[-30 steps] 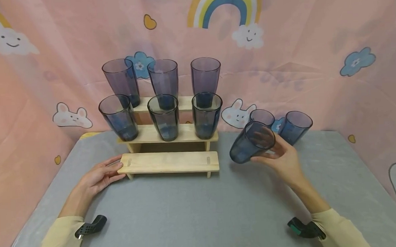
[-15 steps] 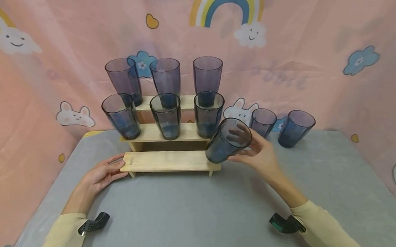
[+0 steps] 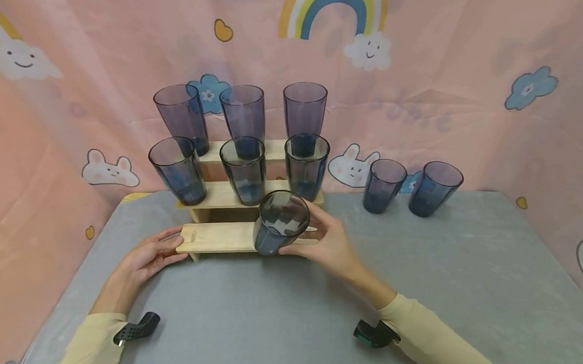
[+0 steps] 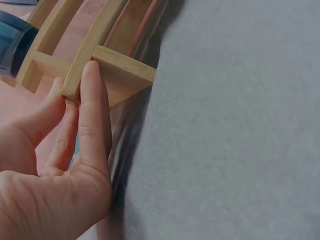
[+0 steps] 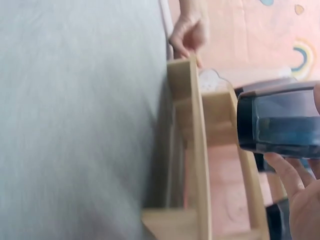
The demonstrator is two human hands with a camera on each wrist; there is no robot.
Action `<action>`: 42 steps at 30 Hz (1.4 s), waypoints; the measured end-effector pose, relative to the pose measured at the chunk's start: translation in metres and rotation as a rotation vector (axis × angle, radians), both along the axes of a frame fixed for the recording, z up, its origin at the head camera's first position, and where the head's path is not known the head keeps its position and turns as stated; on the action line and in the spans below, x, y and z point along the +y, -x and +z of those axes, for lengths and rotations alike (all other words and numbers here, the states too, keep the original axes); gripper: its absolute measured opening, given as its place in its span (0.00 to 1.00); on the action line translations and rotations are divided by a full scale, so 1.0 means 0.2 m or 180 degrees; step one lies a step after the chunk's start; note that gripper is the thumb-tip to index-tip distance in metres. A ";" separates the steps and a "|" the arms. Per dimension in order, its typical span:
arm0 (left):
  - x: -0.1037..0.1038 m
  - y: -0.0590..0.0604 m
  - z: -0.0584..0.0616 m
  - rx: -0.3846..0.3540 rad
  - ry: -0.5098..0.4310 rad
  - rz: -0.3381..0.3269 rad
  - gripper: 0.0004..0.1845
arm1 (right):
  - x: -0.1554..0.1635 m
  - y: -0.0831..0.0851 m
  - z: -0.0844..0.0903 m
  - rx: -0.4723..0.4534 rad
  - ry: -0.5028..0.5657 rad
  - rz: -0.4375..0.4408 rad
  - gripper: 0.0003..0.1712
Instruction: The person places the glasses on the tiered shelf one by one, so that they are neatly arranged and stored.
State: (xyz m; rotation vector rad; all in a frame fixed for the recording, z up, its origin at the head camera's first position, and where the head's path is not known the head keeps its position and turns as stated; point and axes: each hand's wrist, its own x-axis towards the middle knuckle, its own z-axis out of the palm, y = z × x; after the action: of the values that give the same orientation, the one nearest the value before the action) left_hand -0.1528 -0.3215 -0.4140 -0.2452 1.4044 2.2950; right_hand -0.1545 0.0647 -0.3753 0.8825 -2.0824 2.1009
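My right hand (image 3: pixel 318 240) grips a dark blue tumbler (image 3: pixel 278 222), held tilted just above the lowest step (image 3: pixel 216 238) of a three-tier wooden stand (image 3: pixel 223 196). The right wrist view shows the tumbler (image 5: pixel 280 120) on its side beside the stand (image 5: pixel 197 150), my fingers (image 5: pixel 295 185) under it. My left hand (image 3: pixel 150 257) rests against the bottom step's left end; in the left wrist view its straight fingers (image 4: pixel 92 120) press the step's wooden corner (image 4: pixel 117 75). Three tumblers stand on the middle step (image 3: pixel 244 170) and three on the top step (image 3: pixel 243 116).
Two more blue tumblers (image 3: pixel 383 184) (image 3: pixel 434 187) stand on the grey table (image 3: pixel 422 274) to the right of the stand, near the pink cartoon backdrop (image 3: pixel 462 60). The table's edges run along the left and right sides.
My right hand has carried the tumbler leftward from the table's right side to above the bottom step. The left hand has stayed at the step's left end.
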 end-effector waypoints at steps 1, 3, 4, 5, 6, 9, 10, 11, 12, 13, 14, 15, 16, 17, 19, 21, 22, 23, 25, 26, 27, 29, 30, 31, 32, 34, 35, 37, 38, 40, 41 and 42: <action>0.00 0.00 0.00 0.0001 -0.0005 -0.0003 0.19 | -0.02 0.00 -0.01 -0.0030 0.0004 0.0004 0.52; 0.00 0.00 0.00 0.0001 -0.0001 -0.0013 0.18 | -0.08 0.00 -0.03 -0.0130 0.0077 0.0042 0.52; 0.00 0.00 0.00 -0.0004 -0.0003 -0.0016 0.17 | -0.10 -0.01 -0.03 -0.0178 0.0108 0.0058 0.51; 0.00 0.00 0.00 -0.0002 -0.0004 -0.0020 0.16 | -0.12 -0.01 -0.04 -0.0230 0.0128 0.0065 0.51; 0.00 0.00 0.00 -0.0017 -0.0012 -0.0015 0.14 | -0.15 -0.01 -0.04 -0.0266 0.0149 0.0066 0.51; 0.00 0.00 -0.01 -0.0025 -0.0051 -0.0002 0.13 | -0.21 0.00 -0.06 -0.0306 0.0143 -0.0001 0.50; 0.00 0.01 -0.01 -0.0021 -0.0057 -0.0002 0.13 | -0.23 0.00 -0.06 -0.0305 0.0119 -0.0036 0.50; 0.00 0.00 -0.01 -0.0014 -0.0052 -0.0003 0.13 | -0.25 0.00 -0.06 -0.0297 0.0100 -0.0062 0.50; 0.00 0.00 -0.01 -0.0015 -0.0050 -0.0012 0.14 | -0.28 0.00 -0.06 -0.0290 0.0097 -0.0067 0.50; 0.00 0.00 -0.01 -0.0017 -0.0044 -0.0015 0.14 | -0.30 0.01 -0.07 -0.0283 0.0085 -0.0074 0.51; 0.00 0.00 -0.01 -0.0016 -0.0031 -0.0022 0.14 | -0.32 0.01 -0.07 -0.0280 0.0097 -0.0059 0.51; 0.00 0.00 -0.01 -0.0014 -0.0020 -0.0029 0.14 | -0.35 0.01 -0.07 -0.0275 0.0109 -0.0040 0.51; 0.00 0.00 -0.01 -0.0018 -0.0014 -0.0034 0.14 | -0.37 0.01 -0.08 -0.0262 0.0123 -0.0018 0.51; 0.00 0.00 -0.01 -0.0015 -0.0008 -0.0041 0.14 | -0.39 0.01 -0.08 -0.0248 0.0138 0.0004 0.51; 0.00 0.00 -0.01 -0.0019 -0.0012 -0.0041 0.15 | -0.44 0.02 -0.08 -0.0215 0.0158 0.0042 0.50; 0.00 0.00 -0.01 -0.0015 -0.0029 -0.0033 0.15 | -0.48 0.03 -0.09 -0.0170 0.0173 0.0077 0.50; 0.00 0.00 -0.01 -0.0019 -0.0034 -0.0023 0.16 | -0.50 0.03 -0.09 -0.0143 0.0161 0.0086 0.50; 0.00 0.01 -0.01 -0.0020 -0.0033 -0.0019 0.17 | -0.52 0.03 -0.09 -0.0102 0.0141 0.0092 0.50; 0.00 0.01 -0.01 -0.0024 -0.0043 -0.0012 0.18 | -0.55 0.04 -0.10 -0.0025 0.0106 0.0113 0.50; 0.00 0.01 -0.01 -0.0011 -0.0053 -0.0021 0.18 | -0.57 0.04 -0.10 0.0016 0.0080 0.0111 0.50; 0.00 0.01 -0.01 0.0007 -0.0059 -0.0017 0.18 | -0.59 0.05 -0.10 0.0056 0.0051 0.0113 0.50; 0.00 0.00 -0.02 0.0043 -0.0067 -0.0009 0.16 | -0.61 0.05 -0.10 0.0108 0.0014 0.0130 0.50; 0.00 0.00 -0.02 0.0065 -0.0075 -0.0003 0.15 | -0.63 0.05 -0.10 0.0108 0.0008 0.0146 0.50; 0.00 0.00 -0.02 0.0089 -0.0069 0.0009 0.14 | -0.64 0.05 -0.10 0.0107 0.0009 0.0161 0.50; -0.01 0.00 -0.03 0.0127 -0.0062 0.0000 0.13 | -0.66 0.05 -0.10 0.0115 0.0005 0.0169 0.50; -0.01 0.00 -0.03 0.0160 -0.0041 0.0011 0.12 | -0.68 0.06 -0.10 0.0103 0.0019 0.0184 0.49; -0.01 0.00 -0.03 0.0170 -0.0035 0.0009 0.12 | -0.69 0.07 -0.10 0.0100 0.0023 0.0181 0.49; -0.01 0.01 -0.04 0.0190 -0.0040 -0.0021 0.13 | -0.71 0.07 -0.10 0.0094 0.0023 0.0162 0.49; -0.01 0.01 -0.04 0.0181 -0.0044 -0.0027 0.13 | -0.72 0.08 -0.09 0.0102 0.0001 0.0153 0.49; -0.01 0.01 -0.03 0.0155 0.0007 -0.0027 0.19 | -0.74 0.09 -0.09 0.0151 -0.0086 0.0136 0.49; 0.00 0.01 -0.04 0.0156 0.0037 -0.0035 0.24 | -0.75 0.09 -0.09 0.0163 -0.0129 0.0142 0.50; 0.00 0.01 -0.03 0.0153 0.0082 -0.0048 0.29 | -0.76 0.09 -0.08 0.0196 -0.0189 0.0140 0.50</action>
State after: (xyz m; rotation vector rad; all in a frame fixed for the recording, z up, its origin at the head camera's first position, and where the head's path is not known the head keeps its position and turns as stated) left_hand -0.1551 -0.3220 -0.4209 -0.1877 1.4551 2.2861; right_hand -0.1728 -0.0864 -0.3920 0.9963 -2.1240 2.0146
